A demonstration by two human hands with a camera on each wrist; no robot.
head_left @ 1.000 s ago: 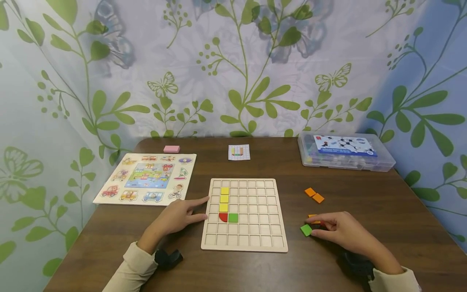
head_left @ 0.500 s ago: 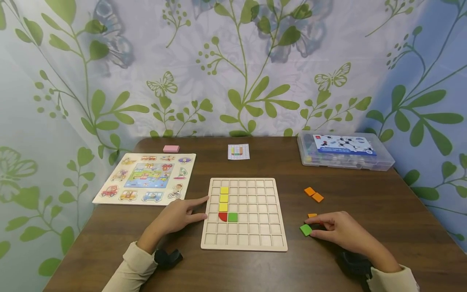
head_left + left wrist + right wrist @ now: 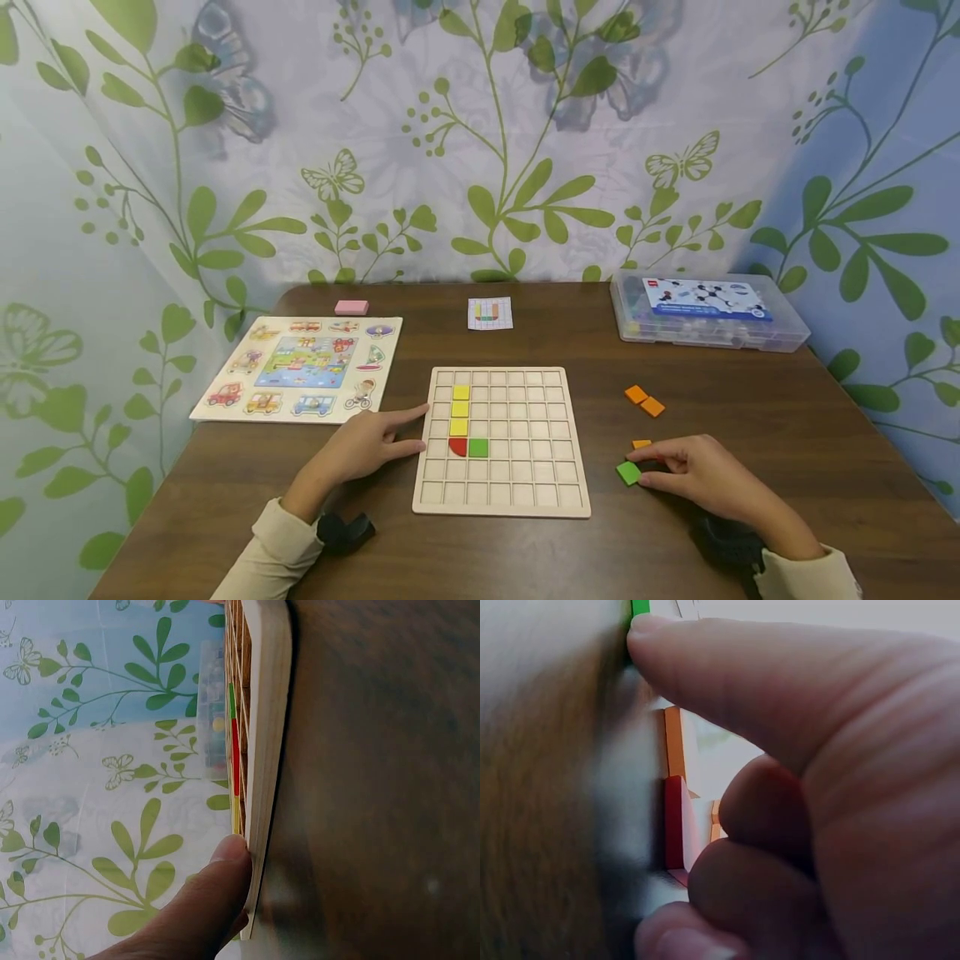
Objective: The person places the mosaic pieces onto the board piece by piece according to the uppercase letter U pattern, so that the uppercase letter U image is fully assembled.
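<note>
A wooden grid board point(image 3: 525, 483) lies on the table. In its cells sit several yellow square tiles point(image 3: 459, 409) in a column, a red quarter-round tile point(image 3: 457, 447) below them and a green square tile point(image 3: 477, 447) beside the red one. My left hand point(image 3: 367, 446) touches the board's left edge with index finger and thumb spread apart; its thumb point(image 3: 225, 862) shows against the edge in the left wrist view. Right of the board, my right hand point(image 3: 693, 473) pinches another green square tile point(image 3: 627, 473) by its edges, low at the tabletop. A red tile point(image 3: 675, 825) is partly hidden by that hand.
Two orange tiles point(image 3: 636, 394) lie farther back, and another orange tile point(image 3: 641, 444) is near my right fingers. A pattern card point(image 3: 490, 312), a pink block point(image 3: 351, 307), a picture puzzle board point(image 3: 300, 367) and a clear plastic case point(image 3: 708, 312) stand around the back.
</note>
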